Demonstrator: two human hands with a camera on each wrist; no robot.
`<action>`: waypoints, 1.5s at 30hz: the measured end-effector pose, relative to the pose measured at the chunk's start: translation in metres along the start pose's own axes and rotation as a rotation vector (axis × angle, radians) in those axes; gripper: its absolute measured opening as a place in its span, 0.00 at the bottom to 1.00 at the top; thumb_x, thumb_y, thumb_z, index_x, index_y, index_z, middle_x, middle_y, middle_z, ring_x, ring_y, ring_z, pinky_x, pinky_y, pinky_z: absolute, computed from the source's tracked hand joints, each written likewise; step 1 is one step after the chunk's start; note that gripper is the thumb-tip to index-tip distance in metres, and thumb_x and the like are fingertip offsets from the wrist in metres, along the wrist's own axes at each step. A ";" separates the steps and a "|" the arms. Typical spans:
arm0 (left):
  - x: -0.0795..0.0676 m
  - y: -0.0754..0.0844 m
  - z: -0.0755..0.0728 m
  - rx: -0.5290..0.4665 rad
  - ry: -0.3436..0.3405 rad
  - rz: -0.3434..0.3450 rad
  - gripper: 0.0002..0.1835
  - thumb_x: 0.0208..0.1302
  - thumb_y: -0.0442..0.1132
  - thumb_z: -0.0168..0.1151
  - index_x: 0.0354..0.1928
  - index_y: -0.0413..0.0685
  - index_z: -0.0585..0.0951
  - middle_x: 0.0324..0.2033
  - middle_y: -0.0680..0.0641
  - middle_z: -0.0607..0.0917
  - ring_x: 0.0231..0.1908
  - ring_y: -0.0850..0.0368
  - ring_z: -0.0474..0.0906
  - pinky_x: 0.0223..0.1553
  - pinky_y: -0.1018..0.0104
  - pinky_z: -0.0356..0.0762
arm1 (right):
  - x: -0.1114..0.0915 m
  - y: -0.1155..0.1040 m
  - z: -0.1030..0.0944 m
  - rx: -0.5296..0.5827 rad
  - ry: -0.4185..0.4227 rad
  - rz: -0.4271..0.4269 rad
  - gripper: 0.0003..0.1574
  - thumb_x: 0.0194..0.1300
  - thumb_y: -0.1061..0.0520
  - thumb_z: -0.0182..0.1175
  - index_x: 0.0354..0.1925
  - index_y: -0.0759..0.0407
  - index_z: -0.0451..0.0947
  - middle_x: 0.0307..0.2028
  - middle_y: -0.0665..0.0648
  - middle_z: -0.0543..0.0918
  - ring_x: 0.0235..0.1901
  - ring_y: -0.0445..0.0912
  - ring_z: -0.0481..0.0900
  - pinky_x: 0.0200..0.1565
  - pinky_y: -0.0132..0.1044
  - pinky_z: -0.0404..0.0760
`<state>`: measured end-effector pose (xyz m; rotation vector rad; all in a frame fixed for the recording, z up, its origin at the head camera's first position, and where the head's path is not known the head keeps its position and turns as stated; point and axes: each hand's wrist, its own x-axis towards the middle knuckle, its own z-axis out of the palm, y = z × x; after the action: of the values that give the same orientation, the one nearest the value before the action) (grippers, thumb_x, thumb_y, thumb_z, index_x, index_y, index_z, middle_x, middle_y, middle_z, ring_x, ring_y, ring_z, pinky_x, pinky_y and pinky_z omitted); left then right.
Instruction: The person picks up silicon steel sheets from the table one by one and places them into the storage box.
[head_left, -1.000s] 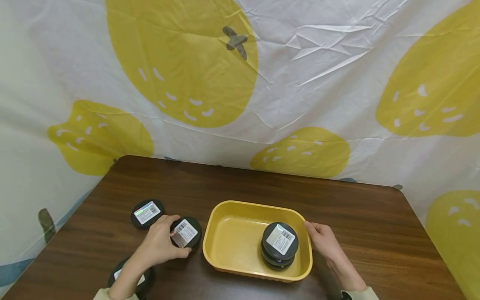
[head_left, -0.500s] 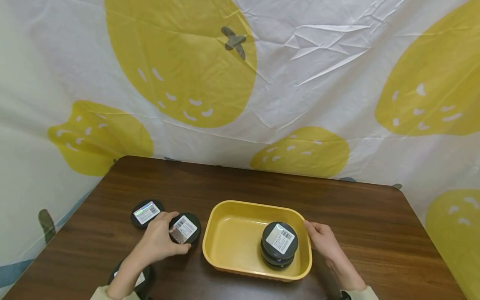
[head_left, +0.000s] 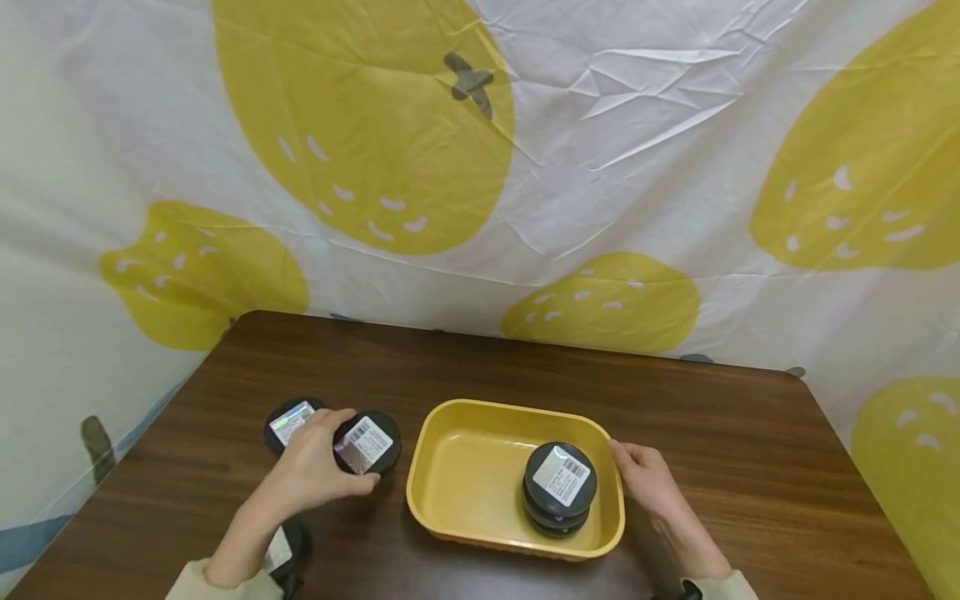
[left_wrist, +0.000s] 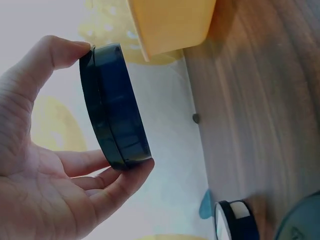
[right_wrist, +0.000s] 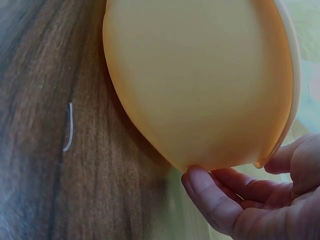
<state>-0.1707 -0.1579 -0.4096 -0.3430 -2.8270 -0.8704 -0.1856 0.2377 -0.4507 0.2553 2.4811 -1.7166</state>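
Note:
My left hand [head_left: 311, 471] pinches a round, flat black container [head_left: 367, 444] with a white barcode label, thumb and fingers on opposite edges. In the left wrist view the container [left_wrist: 115, 107] is raised above the dark tabletop, its smooth side showing. It is just left of a yellow rectangular tray [head_left: 465, 492]. Inside the tray's right part, similar black containers [head_left: 561, 479] are stacked, the top one label-up. At the tray's right end, my right hand [head_left: 656, 483] grips the rim; in the right wrist view the fingers [right_wrist: 212, 197] press against the outer wall.
Another labelled black container [head_left: 288, 421] lies behind the left hand, partly covered by it. Nearer the front, one more [head_left: 281, 550] is partly hidden by the left forearm. A white fabric backdrop [head_left: 420, 308] with yellow fruit prints hangs behind the wooden table [head_left: 720, 417].
The left hand has lifted the black container and shifted it slightly back, and now covers more of the container behind. My right hand and the tray have stayed put.

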 end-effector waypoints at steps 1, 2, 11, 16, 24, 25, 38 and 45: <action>0.001 0.001 -0.001 0.001 0.005 0.007 0.44 0.30 0.46 0.78 0.51 0.26 0.74 0.45 0.33 0.78 0.45 0.37 0.75 0.45 0.44 0.73 | 0.000 0.000 0.000 0.001 -0.001 0.000 0.22 0.73 0.58 0.44 0.40 0.78 0.76 0.23 0.54 0.76 0.25 0.43 0.76 0.30 0.33 0.79; 0.001 0.002 -0.001 0.001 0.008 0.014 0.44 0.29 0.46 0.78 0.51 0.26 0.74 0.45 0.33 0.78 0.45 0.37 0.75 0.45 0.44 0.73 | 0.000 0.000 0.000 0.002 -0.001 0.000 0.22 0.73 0.58 0.44 0.40 0.78 0.76 0.23 0.54 0.76 0.25 0.43 0.76 0.30 0.33 0.79; 0.007 0.016 -0.005 -0.013 -0.007 0.025 0.45 0.29 0.46 0.77 0.53 0.28 0.74 0.45 0.35 0.78 0.44 0.38 0.74 0.44 0.45 0.74 | 0.000 -0.001 0.000 0.025 -0.005 -0.004 0.23 0.73 0.58 0.44 0.41 0.79 0.76 0.23 0.54 0.77 0.25 0.43 0.76 0.30 0.33 0.79; 0.009 0.020 -0.004 -0.011 -0.010 0.033 0.45 0.29 0.46 0.77 0.53 0.29 0.74 0.45 0.36 0.78 0.43 0.40 0.75 0.44 0.46 0.74 | -0.001 -0.001 0.000 0.019 -0.008 -0.002 0.23 0.73 0.58 0.44 0.42 0.79 0.75 0.24 0.55 0.77 0.26 0.43 0.77 0.31 0.33 0.79; 0.014 0.029 -0.004 -0.026 -0.038 0.051 0.45 0.30 0.46 0.78 0.53 0.28 0.73 0.45 0.36 0.77 0.44 0.41 0.75 0.45 0.47 0.74 | 0.000 0.000 0.000 0.039 -0.008 0.003 0.23 0.72 0.58 0.44 0.41 0.79 0.75 0.23 0.55 0.77 0.25 0.43 0.77 0.30 0.32 0.79; 0.015 0.030 -0.004 -0.026 -0.039 0.053 0.45 0.30 0.45 0.78 0.53 0.28 0.73 0.45 0.37 0.78 0.44 0.41 0.74 0.45 0.47 0.74 | 0.000 0.000 0.000 0.036 -0.008 0.002 0.23 0.73 0.58 0.44 0.41 0.79 0.75 0.23 0.55 0.77 0.25 0.43 0.76 0.30 0.32 0.79; 0.020 0.041 0.000 -0.036 -0.063 0.067 0.44 0.31 0.44 0.77 0.54 0.28 0.73 0.46 0.37 0.77 0.45 0.41 0.74 0.46 0.49 0.74 | 0.000 0.000 -0.001 0.018 -0.004 -0.001 0.22 0.73 0.58 0.45 0.40 0.77 0.77 0.24 0.56 0.78 0.26 0.44 0.77 0.32 0.36 0.80; 0.023 0.046 0.003 -0.035 -0.071 0.079 0.44 0.31 0.45 0.77 0.54 0.30 0.73 0.46 0.38 0.77 0.43 0.41 0.73 0.43 0.50 0.75 | 0.000 0.000 -0.001 0.033 -0.009 0.009 0.23 0.73 0.57 0.45 0.42 0.78 0.76 0.25 0.57 0.79 0.26 0.44 0.78 0.33 0.36 0.80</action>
<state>-0.1810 -0.1150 -0.3826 -0.4962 -2.8436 -0.9101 -0.1857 0.2388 -0.4506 0.2607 2.4428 -1.7530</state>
